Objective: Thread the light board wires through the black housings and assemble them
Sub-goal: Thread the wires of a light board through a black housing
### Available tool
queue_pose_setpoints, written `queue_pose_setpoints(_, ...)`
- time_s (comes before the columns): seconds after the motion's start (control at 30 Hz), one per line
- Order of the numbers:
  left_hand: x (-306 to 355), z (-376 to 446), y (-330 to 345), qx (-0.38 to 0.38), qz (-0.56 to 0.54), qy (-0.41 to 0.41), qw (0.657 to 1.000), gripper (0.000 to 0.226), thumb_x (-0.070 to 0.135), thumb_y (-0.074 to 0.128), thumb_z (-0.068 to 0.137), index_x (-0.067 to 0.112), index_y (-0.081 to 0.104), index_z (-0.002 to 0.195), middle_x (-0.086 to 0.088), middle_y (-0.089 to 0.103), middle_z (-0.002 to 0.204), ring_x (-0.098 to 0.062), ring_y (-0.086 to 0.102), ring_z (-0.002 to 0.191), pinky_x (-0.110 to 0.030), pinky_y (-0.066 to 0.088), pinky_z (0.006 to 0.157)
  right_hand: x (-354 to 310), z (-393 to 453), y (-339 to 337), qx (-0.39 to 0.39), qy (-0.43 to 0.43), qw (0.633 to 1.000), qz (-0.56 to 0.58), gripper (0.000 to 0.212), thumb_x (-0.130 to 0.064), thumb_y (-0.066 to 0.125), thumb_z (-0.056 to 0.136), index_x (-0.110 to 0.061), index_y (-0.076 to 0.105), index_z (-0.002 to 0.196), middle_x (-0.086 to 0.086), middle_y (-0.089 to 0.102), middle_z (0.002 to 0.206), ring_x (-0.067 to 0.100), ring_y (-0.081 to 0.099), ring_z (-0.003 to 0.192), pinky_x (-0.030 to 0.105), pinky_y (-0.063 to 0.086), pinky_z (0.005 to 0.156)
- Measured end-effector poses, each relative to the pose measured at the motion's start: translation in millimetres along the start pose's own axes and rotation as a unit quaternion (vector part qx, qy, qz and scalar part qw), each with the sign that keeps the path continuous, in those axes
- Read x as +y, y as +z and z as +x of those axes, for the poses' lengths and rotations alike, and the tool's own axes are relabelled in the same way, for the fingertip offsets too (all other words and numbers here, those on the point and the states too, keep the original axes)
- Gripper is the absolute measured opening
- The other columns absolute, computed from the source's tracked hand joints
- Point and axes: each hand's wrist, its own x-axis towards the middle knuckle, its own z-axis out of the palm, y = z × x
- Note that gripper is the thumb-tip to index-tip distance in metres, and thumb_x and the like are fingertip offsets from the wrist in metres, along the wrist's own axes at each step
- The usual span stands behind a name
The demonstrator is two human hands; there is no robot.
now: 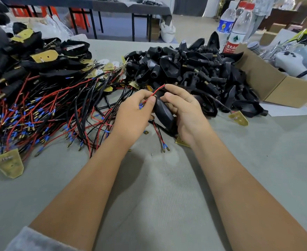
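Observation:
My right hand (184, 113) grips a black housing (164, 114) held above the table's middle. My left hand (134, 115) pinches a red and black wire pair (156, 91) beside the housing's upper end; the wires arch up toward my right fingers. Blue-sleeved wire tips show under my left fingers. A second wire pair (160, 137) with blue terminals hangs below the housing onto the table, and a yellow light board (181, 142) peeks out under my right wrist. Whether the pinched wires pass through the housing is hidden.
A heap of black housings (194, 69) lies behind my hands. Loose red and black wires with yellow boards (40, 109) spread left. Assembled units (46, 58) are stacked far left. A cardboard box (275, 82) and water bottles (237, 28) stand right. Grey table (167, 187).

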Motion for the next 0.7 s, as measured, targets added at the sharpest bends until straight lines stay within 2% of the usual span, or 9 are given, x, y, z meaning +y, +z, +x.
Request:
queue_pose_setpoints(0.13, 2.5, -1.0, 1.9, -0.001, 0.002, 0.004, 1.0, 0.018, 0.024, 0.046, 0.102, 0.026, 0.064, 0.101, -0.002, 0.067, 0.087, -0.017, 0.066, 0.075, -0.044, 0.057, 0.066, -2.4, 1.4, -0.5, 0.007, 0.032, 0.999, 0.04, 0.03, -0.009, 0.062, 0.093, -0.011, 0.059, 0.122, 0.003, 0.071, 0.08, 0.014, 0.069, 0.075, 0.024, 0.055, 0.066)
queue_pose_setpoints(0.17, 2.9, -1.4, 2.6, 0.0, 0.007, 0.008, 1.0, 0.018, 0.024, 0.046, 0.102, 0.028, 0.063, 0.099, -0.002, 0.067, 0.087, -0.016, 0.066, 0.075, -0.045, 0.056, 0.066, -2.4, 0.9, 0.7, 0.016, 0.038, 0.997, 0.058, 0.026, -0.007, 0.061, 0.093, -0.008, 0.059, 0.118, 0.003, 0.071, 0.076, 0.014, 0.07, 0.071, 0.023, 0.055, 0.062)
queue_pose_setpoints(0.27, 3.8, -3.0, 4.2, 0.004, 0.005, 0.016, 1.0, 0.022, 0.025, 0.046, 0.102, 0.038, 0.062, 0.094, 0.004, 0.067, 0.088, -0.01, 0.066, 0.077, -0.046, 0.057, 0.069, -0.5, -1.2, 3.4, 0.062, 0.049, 0.995, 0.068, 0.003, -0.008, 0.063, 0.091, -0.009, 0.063, 0.089, 0.0, 0.067, 0.065, 0.011, 0.067, 0.057, 0.021, 0.052, 0.05)
queue_pose_setpoints(0.3, 4.0, -3.3, 4.2, 0.007, -0.004, 0.018, 1.0, 0.024, 0.024, 0.046, 0.102, 0.039, 0.062, 0.094, 0.007, 0.068, 0.089, -0.008, 0.066, 0.08, -0.045, 0.058, 0.072, 0.2, -1.3, 3.6, 0.068, 0.053, 0.995, 0.057, 0.008, -0.01, 0.064, 0.091, -0.009, 0.063, 0.083, 0.001, 0.067, 0.066, 0.012, 0.066, 0.058, 0.022, 0.052, 0.05)
queue_pose_setpoints(0.4, 3.5, -3.1, 4.2, 0.005, -0.04, 0.021, 0.999, 0.021, 0.021, 0.049, 0.102, 0.032, 0.067, 0.103, 0.013, 0.069, 0.091, -0.006, 0.067, 0.085, -0.041, 0.06, 0.074, -0.6, -1.3, 3.5, 0.042, 0.073, 0.996, 0.039, 0.014, -0.021, 0.065, 0.092, -0.008, 0.066, 0.086, 0.003, 0.065, 0.071, 0.018, 0.065, 0.068, 0.025, 0.055, 0.058)
queue_pose_setpoints(0.5, 2.6, -2.3, 4.7, -0.017, -0.09, -0.001, 0.996, 0.02, 0.021, 0.05, 0.101, 0.031, 0.068, 0.103, 0.015, 0.068, 0.09, 0.0, 0.067, 0.082, -0.034, 0.061, 0.064, -1.4, -1.1, 1.8, 0.012, 0.074, 0.995, 0.059, 0.017, -0.027, 0.062, 0.095, -0.013, 0.068, 0.102, 0.001, 0.061, 0.074, 0.024, 0.064, 0.085, 0.035, 0.059, 0.077)
queue_pose_setpoints(0.6, 0.8, -0.4, 5.0, -0.032, -0.125, -0.028, 0.991, 0.017, 0.023, 0.053, 0.101, 0.033, 0.066, 0.101, 0.008, 0.068, 0.1, -0.004, 0.069, 0.087, -0.028, 0.059, 0.061, -3.2, -3.3, 1.5, -0.016, 0.059, 0.997, 0.057, 0.016, -0.026, 0.057, 0.098, -0.019, 0.07, 0.102, 0.008, 0.061, 0.086, 0.031, 0.065, 0.094, 0.034, 0.058, 0.068)
queue_pose_setpoints(0.67, -0.9, 0.7, 5.1, -0.026, -0.133, -0.041, 0.99, 0.014, 0.023, 0.057, 0.098, 0.032, 0.063, 0.107, 0.002, 0.066, 0.105, -0.009, 0.07, 0.09, -0.027, 0.058, 0.061, -4.8, -4.7, 3.3, -0.014, 0.051, 0.997, 0.059, 0.014, -0.023, 0.056, 0.098, -0.016, 0.068, 0.097, 0.01, 0.064, 0.089, 0.03, 0.066, 0.089, 0.03, 0.056, 0.063)
queue_pose_setpoints(0.7, -1.9, 1.4, 5.8, -0.019, -0.141, -0.049, 0.989, 0.02, 0.023, 0.061, 0.096, 0.032, 0.058, 0.114, -0.001, 0.065, 0.108, -0.012, 0.07, 0.092, -0.028, 0.059, 0.062, -4.9, -4.6, 3.9, -0.007, 0.045, 0.997, 0.062, 0.013, -0.022, 0.056, 0.098, -0.015, 0.066, 0.095, 0.008, 0.065, 0.086, 0.026, 0.066, 0.085, 0.029, 0.056, 0.063)
